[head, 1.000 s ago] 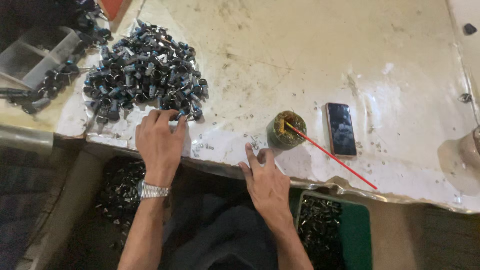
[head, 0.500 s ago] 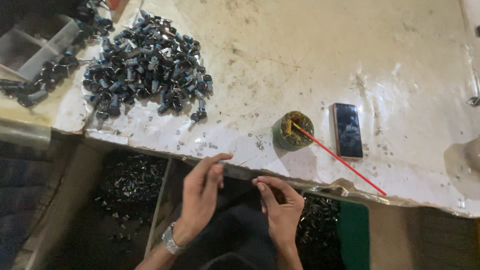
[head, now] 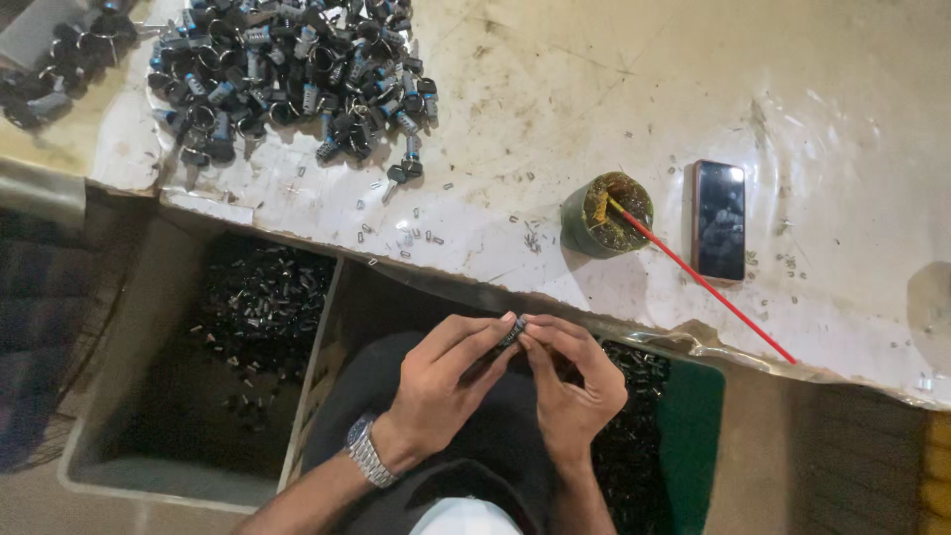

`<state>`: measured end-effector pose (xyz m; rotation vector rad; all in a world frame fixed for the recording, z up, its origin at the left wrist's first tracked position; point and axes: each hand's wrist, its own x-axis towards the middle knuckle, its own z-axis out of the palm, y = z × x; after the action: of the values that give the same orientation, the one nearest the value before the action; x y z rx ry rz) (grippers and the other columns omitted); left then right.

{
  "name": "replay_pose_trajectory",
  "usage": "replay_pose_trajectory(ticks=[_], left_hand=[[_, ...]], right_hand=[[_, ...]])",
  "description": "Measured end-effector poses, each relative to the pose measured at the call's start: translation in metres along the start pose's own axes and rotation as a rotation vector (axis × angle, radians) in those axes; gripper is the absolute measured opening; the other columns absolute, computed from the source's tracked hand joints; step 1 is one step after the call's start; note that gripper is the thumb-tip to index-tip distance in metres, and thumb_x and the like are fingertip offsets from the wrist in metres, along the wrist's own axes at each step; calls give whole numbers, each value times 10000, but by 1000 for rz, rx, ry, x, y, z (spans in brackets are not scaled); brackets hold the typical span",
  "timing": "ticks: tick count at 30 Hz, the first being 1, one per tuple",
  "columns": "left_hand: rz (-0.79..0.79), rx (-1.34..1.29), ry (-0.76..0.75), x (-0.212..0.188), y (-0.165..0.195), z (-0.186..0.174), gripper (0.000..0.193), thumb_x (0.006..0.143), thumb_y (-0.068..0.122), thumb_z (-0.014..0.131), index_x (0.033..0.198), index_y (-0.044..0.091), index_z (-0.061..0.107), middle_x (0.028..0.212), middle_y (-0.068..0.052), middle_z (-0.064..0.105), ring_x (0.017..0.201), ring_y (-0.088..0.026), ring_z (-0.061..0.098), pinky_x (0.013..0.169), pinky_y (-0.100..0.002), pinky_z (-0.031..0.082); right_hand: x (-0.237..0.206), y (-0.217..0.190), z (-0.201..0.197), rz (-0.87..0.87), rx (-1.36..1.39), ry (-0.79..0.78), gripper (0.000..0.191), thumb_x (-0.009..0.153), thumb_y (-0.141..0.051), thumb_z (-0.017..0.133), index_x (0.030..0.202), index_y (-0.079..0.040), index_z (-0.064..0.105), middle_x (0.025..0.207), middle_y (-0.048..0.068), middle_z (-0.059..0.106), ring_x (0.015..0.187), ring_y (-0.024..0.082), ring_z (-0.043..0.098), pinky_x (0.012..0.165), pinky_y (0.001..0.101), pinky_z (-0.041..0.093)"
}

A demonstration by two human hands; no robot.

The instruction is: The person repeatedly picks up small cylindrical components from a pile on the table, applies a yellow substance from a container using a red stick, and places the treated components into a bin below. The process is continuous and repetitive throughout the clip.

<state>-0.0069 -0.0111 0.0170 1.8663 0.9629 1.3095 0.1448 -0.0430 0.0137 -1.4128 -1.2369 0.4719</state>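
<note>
Hands together below table (head: 614,89) edge; left hand (head: 441,381) and right hand (head: 575,381) both pinch small dark part (head: 511,333), mostly hidden by fingertips; part pile (head: 287,74) cut off at top.

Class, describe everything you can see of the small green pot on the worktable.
The small green pot is round, squat and open-topped, standing upright on the pale, scuffed worktable near its front edge, just left of a dark phone. It looks like plastic or metal. Inside is a brownish, yellow-stained substance. A thin red stick rests in it, slanting out over the rim toward the table edge. No hand touches it.
</note>
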Motion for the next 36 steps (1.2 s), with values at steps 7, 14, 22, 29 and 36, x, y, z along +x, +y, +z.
replay_pose_trajectory(ticks=[7, 14, 22, 29, 36], left_hand=[[31, 6, 3, 2, 0, 1, 389, 845, -15, 810, 1217, 4, 698, 1128, -116, 714, 992, -231, 733, 847, -302, 625], [-72, -66, 25, 2, 3, 4, 350, 837, 28, 835, 1166, 6, 721, 1087, -115, 752, 959, -205, 766, 811, -280, 638], [-45, -28, -2, 1, 2, 3, 370, 842, 21, 827, 1192, 3, 707, 1094, -116, 740, 960, -215, 758, 824, -287, 636], [-2, 17, -32, 0, 1, 1, 384, 847, 14, 822, 1211, 2, 702, 1116, -119, 722, 975, -219, 739, 823, -296, 631], [113, -13, 0, 2, -1, -1, 359, 867, 23, 809, 1206, 26, 691, 1083, -92, 738, 1002, -245, 729, 1007, -391, 588]], right_hand=[[-3, 8, -3, 39, 163, -12, 183, 884, 131, 740, 1029, 23, 708, 1061, 136, 737, 932, 126, 695, 823, 227, 574], [-7, 28, -9, 210, 468, 23, 171, 907, 134, 676, 1033, 19, 678, 1004, 140, 737, 627, 38, 563, 532, 174, 441], [-9, 17, -8, 138, 155, -21, 164, 891, 117, 733, 1010, 8, 706, 1078, 91, 728, 801, 24, 604, 674, 155, 478], [-5, 1, -5, 46, -31, -6, 171, 856, 86, 762, 985, -12, 708, 1053, 75, 752, 771, 17, 644, 647, 142, 518], [0, 10, -10, 226, 64, 59, 215, 826, 40, 818, 1019, -5, 734, 1012, 73, 771, 824, 35, 675, 717, 172, 536]])
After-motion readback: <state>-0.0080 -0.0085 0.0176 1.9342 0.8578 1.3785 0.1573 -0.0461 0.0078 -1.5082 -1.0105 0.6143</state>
